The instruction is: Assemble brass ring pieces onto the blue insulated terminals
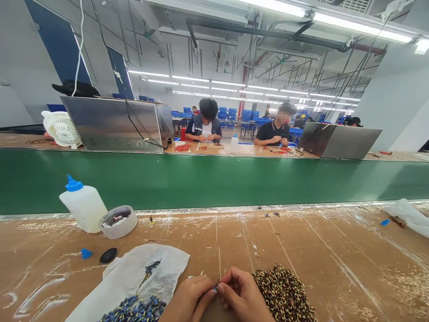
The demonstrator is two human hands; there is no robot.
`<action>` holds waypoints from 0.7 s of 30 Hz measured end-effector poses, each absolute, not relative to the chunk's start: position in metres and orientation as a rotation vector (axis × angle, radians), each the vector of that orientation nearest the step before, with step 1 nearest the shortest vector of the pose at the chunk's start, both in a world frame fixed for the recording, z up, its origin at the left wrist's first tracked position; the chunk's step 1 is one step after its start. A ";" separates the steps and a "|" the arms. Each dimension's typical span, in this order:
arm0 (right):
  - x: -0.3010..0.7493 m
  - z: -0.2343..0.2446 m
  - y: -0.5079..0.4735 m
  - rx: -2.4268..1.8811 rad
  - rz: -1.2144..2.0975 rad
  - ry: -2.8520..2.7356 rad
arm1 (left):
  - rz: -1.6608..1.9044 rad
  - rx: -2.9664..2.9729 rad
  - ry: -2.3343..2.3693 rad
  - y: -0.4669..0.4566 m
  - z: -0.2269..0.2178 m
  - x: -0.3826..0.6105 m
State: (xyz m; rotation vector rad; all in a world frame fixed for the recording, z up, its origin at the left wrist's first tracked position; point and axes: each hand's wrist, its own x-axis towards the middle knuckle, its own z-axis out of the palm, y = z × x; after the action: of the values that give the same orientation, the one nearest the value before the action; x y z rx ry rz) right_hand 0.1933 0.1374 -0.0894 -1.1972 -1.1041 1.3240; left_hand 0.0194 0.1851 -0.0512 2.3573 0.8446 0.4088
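My left hand [191,298] and my right hand [243,295] meet at the near edge of the worn wooden bench [301,241], fingers curled, pinching a tiny dark part [216,285] between them. Just right of my right hand lies a heap of small brown-and-yellow ring-shaped parts [284,293]. To the left of my left hand a white plastic sheet [147,268] carries a pile of small blue parts [134,310].
A white squeeze bottle with a blue cap [83,205], a roll of tape [119,221], a black disc [108,255] and a blue cap [86,253] stand at left. A green conveyor belt [214,179] runs across. Two people [206,123] work opposite.
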 end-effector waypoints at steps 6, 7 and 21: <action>0.195 -0.097 0.133 -1.222 1.242 -1.250 | 0.407 2.354 0.897 0.178 -0.049 0.018; 0.196 -0.099 0.132 -1.229 1.200 -1.314 | 0.410 2.346 0.918 0.177 -0.048 0.019; 0.192 -0.096 0.130 -1.316 1.008 -1.396 | 0.410 2.371 0.941 0.175 -0.049 0.019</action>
State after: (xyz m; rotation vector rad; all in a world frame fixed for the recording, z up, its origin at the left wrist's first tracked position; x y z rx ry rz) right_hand 0.1923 0.1298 -0.0956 -1.3155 -1.3964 1.0079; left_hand 0.0192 0.1748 -0.0491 2.3713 0.9413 0.4099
